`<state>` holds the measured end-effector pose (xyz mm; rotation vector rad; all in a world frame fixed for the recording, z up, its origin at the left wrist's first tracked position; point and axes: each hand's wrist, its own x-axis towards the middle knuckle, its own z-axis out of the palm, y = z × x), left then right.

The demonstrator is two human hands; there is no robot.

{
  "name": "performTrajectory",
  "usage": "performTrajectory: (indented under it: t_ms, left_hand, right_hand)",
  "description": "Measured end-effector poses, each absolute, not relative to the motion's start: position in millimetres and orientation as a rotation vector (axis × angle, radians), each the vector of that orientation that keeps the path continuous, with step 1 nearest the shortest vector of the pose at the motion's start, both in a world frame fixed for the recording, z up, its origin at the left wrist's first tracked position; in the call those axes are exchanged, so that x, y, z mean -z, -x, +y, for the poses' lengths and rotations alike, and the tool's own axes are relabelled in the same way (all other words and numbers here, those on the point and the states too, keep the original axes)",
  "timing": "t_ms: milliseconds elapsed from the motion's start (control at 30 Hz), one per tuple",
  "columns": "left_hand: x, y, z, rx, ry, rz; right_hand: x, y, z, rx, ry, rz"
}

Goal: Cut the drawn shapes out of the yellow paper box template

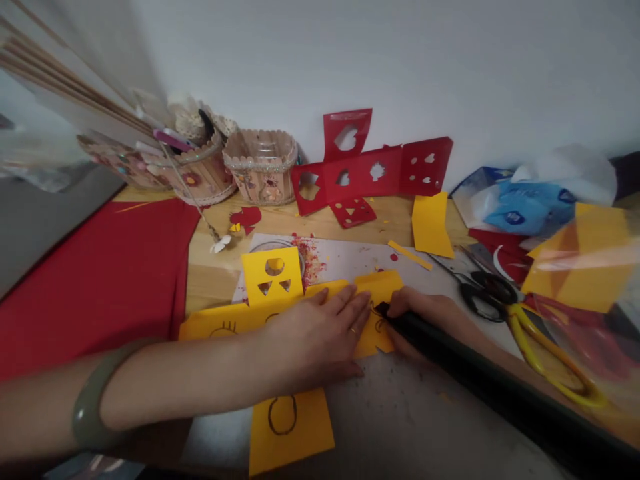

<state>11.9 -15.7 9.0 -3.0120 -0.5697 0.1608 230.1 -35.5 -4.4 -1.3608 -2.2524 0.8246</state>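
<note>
My left hand point(320, 330) lies flat with fingers stretched over a cross-shaped yellow paper cutout point(295, 447), pressing it to the work surface. Dark outlines are drawn on several of its panels, and the upper panel has an oval and two triangles cut out. In my right hand point(425, 313) is a black marker pen point(450, 353), its tip at the right panel, touching or very near a curved dark line. Part of the cutout is hidden under my left hand and forearm.
A red cutout point(363, 173) with heart-shaped holes leans on the wall. Decorated baskets point(265, 167) stand at the back left, beside red sheets point(100, 267). Black-handled scissors point(483, 300), yellow-handled scissors point(540, 353) and a blue tissue pack point(530, 203) lie right. Paper scraps point(313, 260) are scattered behind.
</note>
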Motion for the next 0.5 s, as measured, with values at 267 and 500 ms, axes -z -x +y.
performTrajectory:
  t_ms: [267,500]
  left_hand:
    - [-14,-6,-12,-0.136,2.925,-0.403]
    - [-22,1,-3,-0.181,2.814,-0.317]
  right_hand:
    - [-16,-223,-31,-0.890,1.289,-2.221]
    - [-8,-212,-45,-0.783,1.476,-2.056]
